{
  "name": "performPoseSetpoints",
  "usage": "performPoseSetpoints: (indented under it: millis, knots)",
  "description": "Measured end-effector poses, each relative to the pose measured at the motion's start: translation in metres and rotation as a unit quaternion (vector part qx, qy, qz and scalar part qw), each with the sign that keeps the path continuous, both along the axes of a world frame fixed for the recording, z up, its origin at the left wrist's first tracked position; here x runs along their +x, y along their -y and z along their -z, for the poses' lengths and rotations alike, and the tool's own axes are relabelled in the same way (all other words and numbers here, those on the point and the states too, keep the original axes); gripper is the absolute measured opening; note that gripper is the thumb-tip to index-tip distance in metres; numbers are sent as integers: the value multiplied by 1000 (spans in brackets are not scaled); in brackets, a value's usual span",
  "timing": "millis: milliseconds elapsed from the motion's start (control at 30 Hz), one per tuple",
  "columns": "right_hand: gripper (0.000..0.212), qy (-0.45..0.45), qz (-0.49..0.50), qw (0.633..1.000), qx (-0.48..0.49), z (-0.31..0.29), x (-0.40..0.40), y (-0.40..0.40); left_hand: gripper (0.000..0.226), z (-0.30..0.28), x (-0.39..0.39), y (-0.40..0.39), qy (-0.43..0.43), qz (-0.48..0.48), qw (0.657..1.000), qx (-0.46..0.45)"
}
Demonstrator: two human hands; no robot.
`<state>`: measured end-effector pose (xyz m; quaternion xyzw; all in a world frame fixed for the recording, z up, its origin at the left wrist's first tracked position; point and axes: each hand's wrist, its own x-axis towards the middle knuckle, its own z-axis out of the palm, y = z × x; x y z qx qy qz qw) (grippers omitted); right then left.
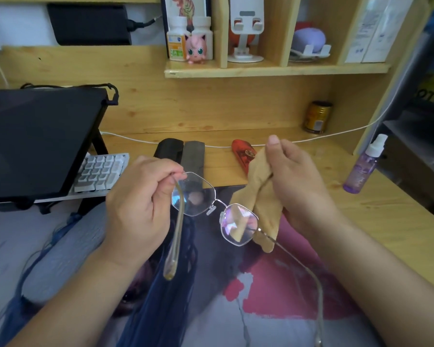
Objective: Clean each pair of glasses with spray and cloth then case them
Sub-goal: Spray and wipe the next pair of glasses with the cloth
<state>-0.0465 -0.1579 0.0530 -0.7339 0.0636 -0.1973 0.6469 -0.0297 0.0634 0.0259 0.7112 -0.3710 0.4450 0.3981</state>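
Observation:
My left hand (138,209) pinches a pair of thin rimless glasses (217,210) at the left hinge and holds them over the printed desk mat (273,284), temples unfolded toward me. My right hand (298,181) grips a tan cleaning cloth (261,196), which hangs just behind the right lens. A purple spray bottle (362,169) with a white nozzle stands on the desk at the right. Behind the hands lie a black glasses case (167,150), a grey case (193,156) beside it, and a red case (243,155).
A dark laptop (35,141) on a stand and a white keyboard (100,171) fill the left. A white cable (311,139) runs along the back of the wooden desk. A gold can (317,117) stands at the back right. Shelves above hold bottles and a pink figure (197,48).

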Motion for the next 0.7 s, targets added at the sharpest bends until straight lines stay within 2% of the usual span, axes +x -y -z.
performPoseSetpoints:
  millis: [67,100,133,167,200,233,267,333,367,400,433,633,700]
  knots:
    - [47,51,33,983,-171,-3,-1,-1,15,2,-1,2,4,7,1000,10]
    - [46,69,56,948,-306,-6,-2,1,14,2,-1,2,4,13,1000,13]
    - [46,79,73,896,-431,-12,-3,4,14,3,0,3,4,19,1000,15]
    - [47,85,84,849,-515,-21,-6,7,13,3,0,3,3,24,1000,16]
    - [49,85,93,821,-558,-31,-7,11,13,3,1,3,-1,27,999,17]
    - [51,83,101,816,-562,-39,-8,16,13,3,2,4,-5,28,999,15]
    - [53,78,100,839,-528,-46,-9,21,13,3,2,4,-9,26,1000,12]
    - [55,56,55,930,-359,-56,-12,27,12,4,1,4,-13,20,1000,5]
    - [54,40,19,966,-254,-59,-14,27,12,4,2,4,-16,18,1000,3]
    - [51,20,-5,984,-179,-59,-16,28,13,5,2,4,-19,16,1000,1]
    - [49,1,-14,987,-162,-58,-16,28,13,5,2,5,-22,14,1000,-1]
    - [37,-59,-27,947,-315,-48,-10,31,15,5,2,5,-36,10,999,-6]
    - [27,-55,-54,958,-278,-48,-9,35,19,5,2,5,-36,16,999,-16]
